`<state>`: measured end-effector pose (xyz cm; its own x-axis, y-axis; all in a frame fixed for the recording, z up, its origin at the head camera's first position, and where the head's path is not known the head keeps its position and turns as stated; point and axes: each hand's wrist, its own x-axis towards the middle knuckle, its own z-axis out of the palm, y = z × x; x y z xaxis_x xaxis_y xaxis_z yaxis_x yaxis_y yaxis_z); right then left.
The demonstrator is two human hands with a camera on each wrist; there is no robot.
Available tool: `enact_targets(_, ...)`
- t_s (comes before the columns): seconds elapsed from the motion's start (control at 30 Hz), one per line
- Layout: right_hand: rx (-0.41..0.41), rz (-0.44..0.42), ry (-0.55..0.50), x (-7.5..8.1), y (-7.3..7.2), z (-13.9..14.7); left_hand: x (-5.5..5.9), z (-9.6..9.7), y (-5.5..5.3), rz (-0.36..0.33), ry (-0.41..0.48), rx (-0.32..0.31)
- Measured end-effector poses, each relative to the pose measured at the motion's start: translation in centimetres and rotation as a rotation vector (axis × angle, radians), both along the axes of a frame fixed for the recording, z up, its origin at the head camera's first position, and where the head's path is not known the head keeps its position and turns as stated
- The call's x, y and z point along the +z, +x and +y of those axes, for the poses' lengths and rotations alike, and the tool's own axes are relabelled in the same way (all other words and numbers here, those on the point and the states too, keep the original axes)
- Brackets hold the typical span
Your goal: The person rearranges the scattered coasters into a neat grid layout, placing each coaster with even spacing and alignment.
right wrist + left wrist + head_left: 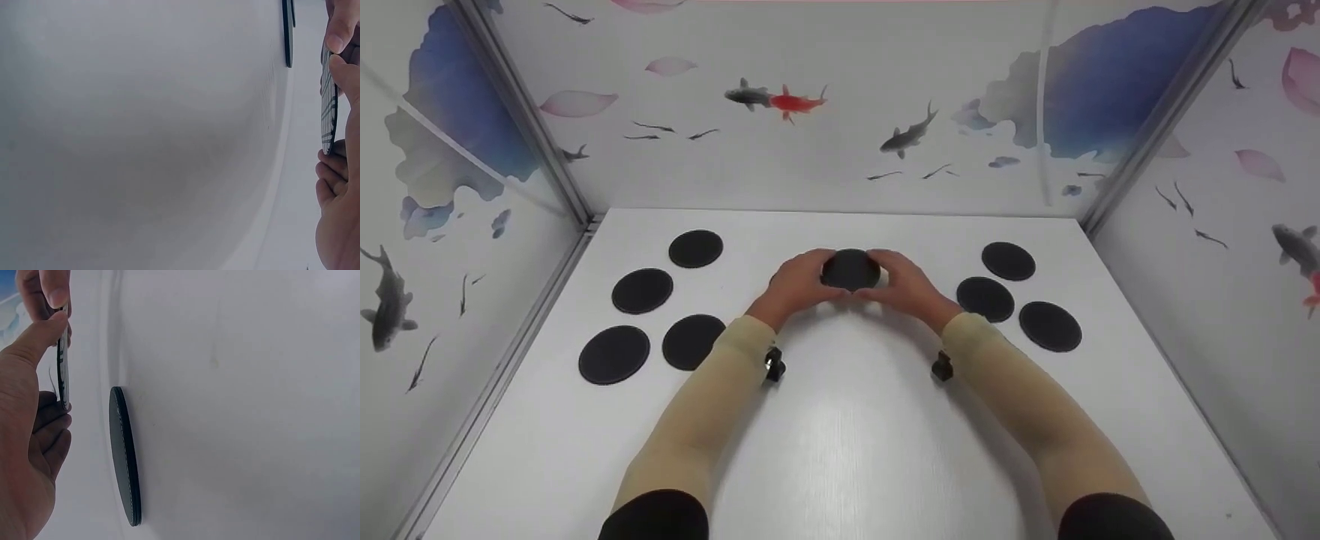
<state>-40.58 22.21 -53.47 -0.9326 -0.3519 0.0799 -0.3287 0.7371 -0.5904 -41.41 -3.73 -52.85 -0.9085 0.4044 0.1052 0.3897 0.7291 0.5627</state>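
Observation:
A round black coaster (851, 270) is held up off the table between both hands, its plain black face toward the head camera. My left hand (799, 283) grips its left edge, thumb at the near rim and fingers around the far side. The right hand (913, 286) holds the opposite edge in the same way, the two thumb tips close together. Seen edge-on in the right wrist view, the coaster (328, 107) shows a pale, dark-striped face on its other side. Dark markings on white also show along the coaster (63, 371) in the left wrist view.
Several black coasters (642, 291) lie flat on the white table (840, 450) at the left, one partly behind the left forearm. Three more coasters (1050, 326) lie at the right. White panels (810, 172) printed with fish and petals enclose the table's back and sides.

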Motion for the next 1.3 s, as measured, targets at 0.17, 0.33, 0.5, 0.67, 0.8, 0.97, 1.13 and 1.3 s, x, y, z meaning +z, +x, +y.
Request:
enact_targets(0.17,0.004,0.002,0.004,0.0,0.0,0.1,0.1,0.2,0.1,-0.003,-0.013,-0.001)
enact_targets(0.33,0.015,0.007,0.031,-0.4,0.0,0.3,0.0,0.4,0.1,-0.033,-0.033,-0.009)
enact_targets(0.5,0.008,-0.032,0.036,-0.8,-0.2,0.3,-0.3,0.5,-0.1,-0.044,-0.046,-0.014)
enact_targets(0.67,-0.004,-0.069,0.043,-0.8,-0.5,0.3,-0.6,0.7,-0.2,-0.053,-0.037,-0.026)
enact_targets(0.8,-0.003,-0.082,0.072,-1.0,-0.7,0.3,-0.9,0.7,-0.3,-0.064,-0.036,-0.033)
enact_targets(0.97,0.029,-0.072,0.081,-1.2,-1.1,0.1,-1.3,0.8,-0.6,-0.071,-0.056,-0.030)
enact_targets(1.13,0.035,-0.075,0.086,-1.5,-1.4,-0.1,-1.7,0.9,-0.8,-0.074,-0.070,-0.025)
enact_targets(1.3,0.029,-0.096,0.083,-1.4,-1.6,-0.3,-1.8,0.8,-1.0,-0.064,-0.058,-0.041)
